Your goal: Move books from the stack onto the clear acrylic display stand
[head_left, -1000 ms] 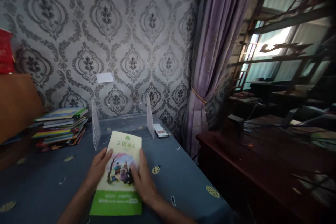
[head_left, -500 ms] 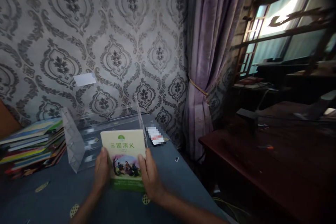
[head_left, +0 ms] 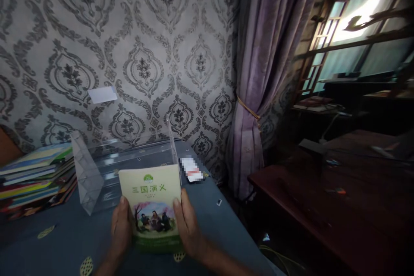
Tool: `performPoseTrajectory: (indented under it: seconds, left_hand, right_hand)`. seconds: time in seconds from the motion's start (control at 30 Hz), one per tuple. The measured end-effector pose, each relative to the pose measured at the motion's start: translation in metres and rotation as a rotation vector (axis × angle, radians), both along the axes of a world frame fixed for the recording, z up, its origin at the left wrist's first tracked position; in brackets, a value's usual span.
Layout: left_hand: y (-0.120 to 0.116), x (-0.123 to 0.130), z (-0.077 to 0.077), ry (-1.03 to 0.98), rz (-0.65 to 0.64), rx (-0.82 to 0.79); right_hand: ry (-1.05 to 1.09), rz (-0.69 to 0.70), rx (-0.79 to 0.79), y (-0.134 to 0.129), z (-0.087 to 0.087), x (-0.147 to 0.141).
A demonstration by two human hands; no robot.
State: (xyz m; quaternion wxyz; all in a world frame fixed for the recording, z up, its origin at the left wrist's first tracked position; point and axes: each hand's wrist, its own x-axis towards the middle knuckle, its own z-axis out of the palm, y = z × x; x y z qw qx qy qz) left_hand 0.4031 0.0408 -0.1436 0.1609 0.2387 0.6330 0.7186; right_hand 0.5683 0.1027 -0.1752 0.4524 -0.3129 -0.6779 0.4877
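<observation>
A cream and green paperback book (head_left: 152, 207) is held upright between my two hands, its front cover facing me. The cover carries green Chinese lettering and a picture of seated figures under a pink tree. My left hand (head_left: 122, 226) grips its left edge, thumb on the front. On the opposite edge, my right hand (head_left: 190, 224) is closed the same way; the fingers behind the book are hidden. Just beyond the book stands a clear plastic rack (head_left: 86, 177), its right part partly covered by the book.
A stack of thin colourful books (head_left: 39, 181) lies at the left of the blue-grey tablecloth (head_left: 223, 241). A white and red item (head_left: 192, 169), blurred out, rests right of the rack. Behind are a patterned wall and a purple curtain (head_left: 250, 138); a dark red table (head_left: 291, 189) stands right.
The book, still in both hands, has come slightly lower and nearer to me, and looks larger. The camera view has shifted a little. The rack and the book stack stay in place.
</observation>
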Motion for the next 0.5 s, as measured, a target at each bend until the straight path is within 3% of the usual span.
performPoseTrajectory:
  seconds: [0.13, 0.23, 0.37, 0.5]
  left_hand:
    - [-0.008, 0.000, 0.013, 0.074, 0.072, -0.068]
    - [-0.010, -0.005, 0.031, 0.195, -0.046, 0.040]
    - [0.003, -0.017, 0.066, 0.368, -0.097, 0.220]
    - [0.036, -0.038, 0.113, 0.514, -0.089, 0.373]
  right_hand:
    - [-0.021, 0.054, 0.027, 0.012, 0.019, 0.006]
    - [-0.061, 0.125, 0.194, 0.023, 0.049, 0.007]
    - [-0.118, 0.106, 0.376, 0.040, 0.097, 0.001]
    - [-0.093, 0.148, 0.449, 0.071, 0.151, -0.013]
